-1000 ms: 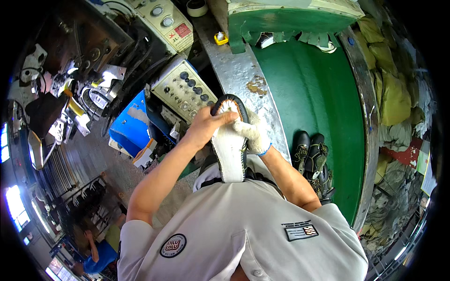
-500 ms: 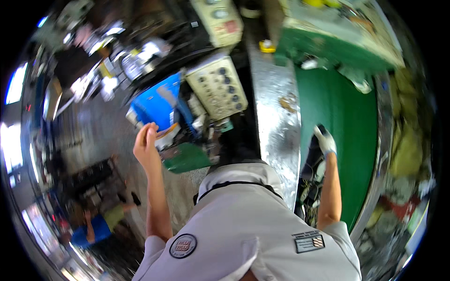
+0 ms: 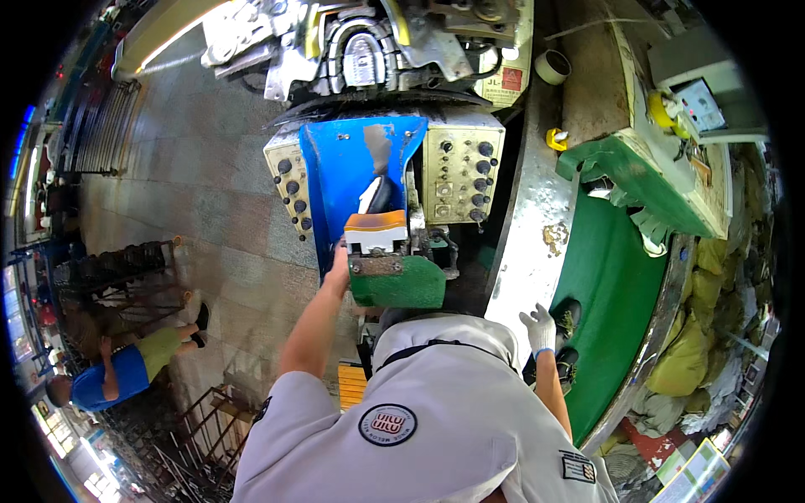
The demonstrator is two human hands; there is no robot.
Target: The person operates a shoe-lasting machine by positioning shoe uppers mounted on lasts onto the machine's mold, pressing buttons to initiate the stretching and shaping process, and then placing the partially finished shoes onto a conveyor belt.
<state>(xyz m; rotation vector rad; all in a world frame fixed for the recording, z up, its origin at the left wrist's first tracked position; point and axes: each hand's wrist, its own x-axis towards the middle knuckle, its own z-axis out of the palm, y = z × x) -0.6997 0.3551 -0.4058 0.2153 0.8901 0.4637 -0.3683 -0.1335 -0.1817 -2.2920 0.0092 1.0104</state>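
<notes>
My bare left hand (image 3: 337, 270) is at the left side of a white-and-orange block (image 3: 375, 232) and a green plate (image 3: 397, 282) on the machine; its fingers are mostly hidden. Just beyond, a black-and-white shoe part (image 3: 379, 194) lies in a blue metal tray (image 3: 340, 151). On the right, my right hand (image 3: 537, 328), in a white glove, has its fingers spread with nothing in them. Close beside it, dark shoes (image 3: 567, 318) stand on a green conveyor belt (image 3: 612, 268).
Knob panels (image 3: 459, 176) flank the tray, and a metal clamp head (image 3: 362, 59) rises behind it. A metal ledge (image 3: 537, 226) borders the belt. Farther right lie yellowish sacks (image 3: 679, 360). A person in a blue shirt (image 3: 109, 379) is at far left, near racks (image 3: 126, 277).
My view has turned left, bringing the machine to the middle. The right hand has moved back from a dark shoe on the belt. The left hand has come in against the machine.
</notes>
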